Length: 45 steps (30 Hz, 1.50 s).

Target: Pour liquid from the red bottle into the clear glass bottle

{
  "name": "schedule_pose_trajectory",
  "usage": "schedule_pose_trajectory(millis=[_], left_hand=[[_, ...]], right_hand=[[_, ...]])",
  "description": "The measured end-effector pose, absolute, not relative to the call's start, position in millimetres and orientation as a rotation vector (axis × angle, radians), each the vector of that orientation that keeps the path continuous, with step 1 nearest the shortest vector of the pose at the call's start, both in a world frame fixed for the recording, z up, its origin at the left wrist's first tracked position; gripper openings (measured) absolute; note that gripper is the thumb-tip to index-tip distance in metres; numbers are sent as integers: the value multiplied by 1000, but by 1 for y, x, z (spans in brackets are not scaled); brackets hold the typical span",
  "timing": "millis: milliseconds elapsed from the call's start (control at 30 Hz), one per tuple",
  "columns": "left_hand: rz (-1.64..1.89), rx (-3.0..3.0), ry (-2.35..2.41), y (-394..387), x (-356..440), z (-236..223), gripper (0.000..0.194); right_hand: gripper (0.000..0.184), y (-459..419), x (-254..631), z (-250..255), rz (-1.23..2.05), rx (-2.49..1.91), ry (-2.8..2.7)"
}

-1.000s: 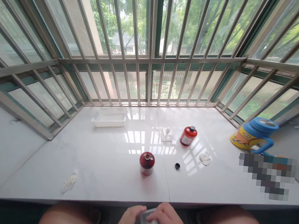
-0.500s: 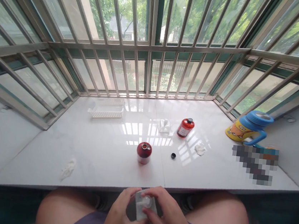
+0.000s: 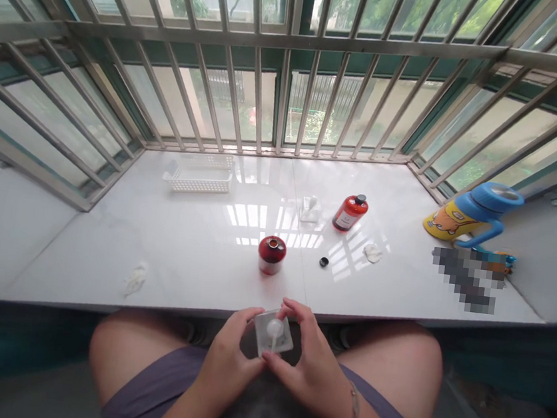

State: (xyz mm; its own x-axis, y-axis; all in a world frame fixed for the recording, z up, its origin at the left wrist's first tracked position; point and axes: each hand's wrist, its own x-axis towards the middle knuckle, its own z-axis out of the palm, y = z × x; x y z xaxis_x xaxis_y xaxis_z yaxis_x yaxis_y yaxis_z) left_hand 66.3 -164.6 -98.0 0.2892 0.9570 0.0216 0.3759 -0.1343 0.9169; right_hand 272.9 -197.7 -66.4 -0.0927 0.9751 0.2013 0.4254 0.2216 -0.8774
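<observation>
Clear plastic square [image 3: 263, 324] with a white round knob is resting between my fingers; my left hand [image 3: 233, 345] and right hand [image 3: 308, 367] are both gripping its edges, holding it above my lap [image 3: 154, 372], just off the desk [image 3: 100, 276] edge, near a red bottle [image 3: 272, 255].

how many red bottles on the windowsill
2. A capped orange-red bottle stands toward the back of the windowsill; an uncapped dark red bottle stands nearer the front edge. A pixelated patch at right could hide another.
</observation>
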Motion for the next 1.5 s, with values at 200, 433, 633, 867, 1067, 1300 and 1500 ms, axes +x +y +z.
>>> schedule_pose_trajectory(millis=[200,433,633,867,1067,1300,1500], left_hand=[[837,1613,1266,-161,69,-93,70],[843,1607,1278,-156,71,-90,70],[825,1607,1308,-155,72,-87,69],[849,1644,1283,-154,72,-87,65],[850,1639,1307,-155,71,-89,64],[868,1634,1309,-154,71,-86,61],[857,1644,1288,-154,70,-88,60]], right_hand=[[90,-201,270,-68,879,-1311,-1674],[90,-199,271,-69,896,-1341,-1629],[86,-197,268,-68,930,-1309,-1618],[84,-198,269,-67,948,-1327,-1610],[79,-196,270,-65,1044,-1252,-1567],[76,-199,269,-69,850,-1347,-1598],[76,-197,270,-66,923,-1285,-1598]])
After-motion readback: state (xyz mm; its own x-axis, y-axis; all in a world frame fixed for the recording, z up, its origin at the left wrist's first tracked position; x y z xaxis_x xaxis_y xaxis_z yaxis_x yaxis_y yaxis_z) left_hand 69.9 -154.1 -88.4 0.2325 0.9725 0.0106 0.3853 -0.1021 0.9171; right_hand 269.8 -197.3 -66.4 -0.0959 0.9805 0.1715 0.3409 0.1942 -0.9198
